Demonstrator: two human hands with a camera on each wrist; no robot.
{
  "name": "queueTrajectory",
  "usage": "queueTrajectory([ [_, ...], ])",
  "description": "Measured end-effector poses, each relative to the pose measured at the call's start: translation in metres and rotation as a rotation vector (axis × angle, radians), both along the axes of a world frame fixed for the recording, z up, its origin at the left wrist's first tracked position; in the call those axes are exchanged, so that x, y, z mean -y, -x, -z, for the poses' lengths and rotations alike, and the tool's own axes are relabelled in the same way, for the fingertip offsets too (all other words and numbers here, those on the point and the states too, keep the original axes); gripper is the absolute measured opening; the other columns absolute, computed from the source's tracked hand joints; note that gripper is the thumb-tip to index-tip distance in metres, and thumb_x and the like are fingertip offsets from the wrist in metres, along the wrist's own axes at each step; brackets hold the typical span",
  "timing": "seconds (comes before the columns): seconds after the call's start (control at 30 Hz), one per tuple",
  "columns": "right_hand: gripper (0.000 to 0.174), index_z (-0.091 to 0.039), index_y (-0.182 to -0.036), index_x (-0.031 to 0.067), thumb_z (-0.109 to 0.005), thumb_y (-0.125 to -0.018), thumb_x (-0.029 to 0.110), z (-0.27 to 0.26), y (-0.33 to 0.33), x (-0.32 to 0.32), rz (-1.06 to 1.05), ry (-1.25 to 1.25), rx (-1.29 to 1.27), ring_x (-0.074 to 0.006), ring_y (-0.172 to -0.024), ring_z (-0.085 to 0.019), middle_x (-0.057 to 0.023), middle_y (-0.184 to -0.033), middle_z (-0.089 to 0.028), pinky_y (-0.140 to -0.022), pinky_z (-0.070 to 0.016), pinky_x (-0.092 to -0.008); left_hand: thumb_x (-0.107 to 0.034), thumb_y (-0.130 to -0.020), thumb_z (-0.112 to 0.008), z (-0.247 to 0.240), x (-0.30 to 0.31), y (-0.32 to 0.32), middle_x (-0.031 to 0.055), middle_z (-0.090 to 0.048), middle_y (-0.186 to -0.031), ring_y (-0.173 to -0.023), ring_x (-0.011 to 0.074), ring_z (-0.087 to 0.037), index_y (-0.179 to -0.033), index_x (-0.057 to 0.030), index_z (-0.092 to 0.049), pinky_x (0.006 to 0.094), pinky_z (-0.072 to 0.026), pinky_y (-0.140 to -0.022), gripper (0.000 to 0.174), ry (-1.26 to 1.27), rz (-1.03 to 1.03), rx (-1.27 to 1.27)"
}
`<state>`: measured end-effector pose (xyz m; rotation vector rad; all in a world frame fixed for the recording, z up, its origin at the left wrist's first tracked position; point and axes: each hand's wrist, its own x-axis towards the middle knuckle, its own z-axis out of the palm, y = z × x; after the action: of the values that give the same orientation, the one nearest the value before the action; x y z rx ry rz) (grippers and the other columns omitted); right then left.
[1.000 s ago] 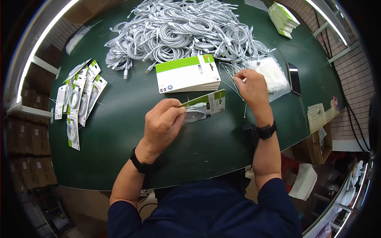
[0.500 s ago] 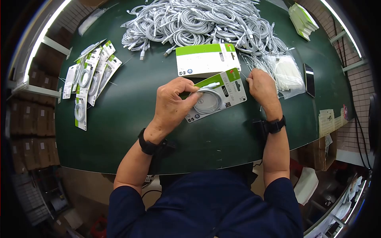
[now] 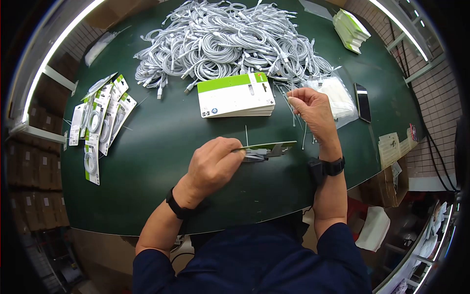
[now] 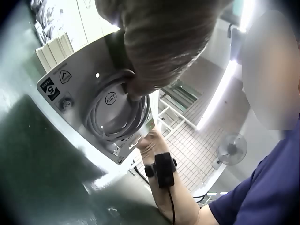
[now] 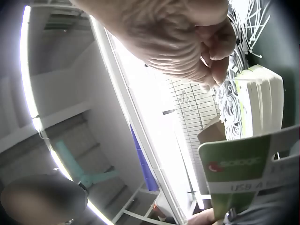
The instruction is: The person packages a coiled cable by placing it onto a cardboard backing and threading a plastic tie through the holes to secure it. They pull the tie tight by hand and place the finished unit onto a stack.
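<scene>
My left hand (image 3: 215, 161) pinches a green-and-white retail card (image 3: 279, 147) at its left end. In the head view the card is almost edge-on, and a thin cable tie (image 3: 246, 134) sticks up behind it. The left wrist view shows a coiled white USB cable (image 4: 91, 115) against the card, with my thumb on the coil. To the right, my right hand (image 3: 316, 112) is raised beside the loose cable ties, thumb and forefinger together. A thin white cable tie (image 5: 248, 79) extends from those fingertips in the right wrist view.
A stack of blank cards (image 3: 235, 98) stands before a large heap of white cables (image 3: 230, 44). Finished-looking carded cables (image 3: 100, 120) lie at left. A bag of cable ties (image 3: 340, 100) and a phone (image 3: 362, 103) are at right, with more cards (image 3: 351, 30) behind.
The card in my left hand turned its printed face toward the head camera, then tipped edge-on. My right hand reached among the cable ties and has come away with its fingertips pinched.
</scene>
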<state>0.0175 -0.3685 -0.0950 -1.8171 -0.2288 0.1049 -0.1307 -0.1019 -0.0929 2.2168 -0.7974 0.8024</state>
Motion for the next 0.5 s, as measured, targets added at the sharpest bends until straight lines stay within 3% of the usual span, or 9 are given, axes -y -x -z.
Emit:
queueTrajectory([
  [0.17,0.015,-0.073,-0.105,0.0011,-0.077,-0.096,0.012,-0.009,0.011,-0.008,-0.137,-0.255,-0.229,-0.007,-0.068,-0.064,-0.0057,-0.087,-0.076,-0.058,-0.0469,-0.0196,0.005,-0.073,-0.082,0.002,0.01,0.002,0.0091,-0.069,-0.093,-0.076,0.0252,-0.07,-0.088,-0.0011,-0.07,0.0353,-0.0583,-0.064,0.019,-0.042,0.076,0.054],
  [0.37,0.02,-0.063,-0.111,0.0055,-0.077,-0.097,0.01,0.003,0.018,-0.027,-0.182,-0.337,-0.275,-0.0042,-0.066,-0.057,-0.0044,-0.087,-0.07,-0.057,-0.0423,-0.0171,0.004,-0.074,-0.082,0.002,0.014,0.004,0.009,-0.068,-0.092,-0.076,0.0246,-0.07,-0.086,-0.001,-0.07,0.0355,-0.0589,-0.065,0.018,-0.065,0.112,0.066],
  [0.5,0.018,-0.072,-0.107,0.0021,-0.078,-0.097,0.016,0.002,0.019,-0.025,-0.269,-0.307,-0.266,-0.006,-0.072,-0.063,-0.0046,-0.09,-0.075,-0.063,-0.0492,-0.0194,0.003,-0.073,-0.082,0.004,0.013,0.003,0.0094,-0.069,-0.093,-0.076,0.0248,-0.07,-0.087,-0.0013,-0.069,0.0355,-0.059,-0.065,0.02,-0.063,0.109,0.059],
])
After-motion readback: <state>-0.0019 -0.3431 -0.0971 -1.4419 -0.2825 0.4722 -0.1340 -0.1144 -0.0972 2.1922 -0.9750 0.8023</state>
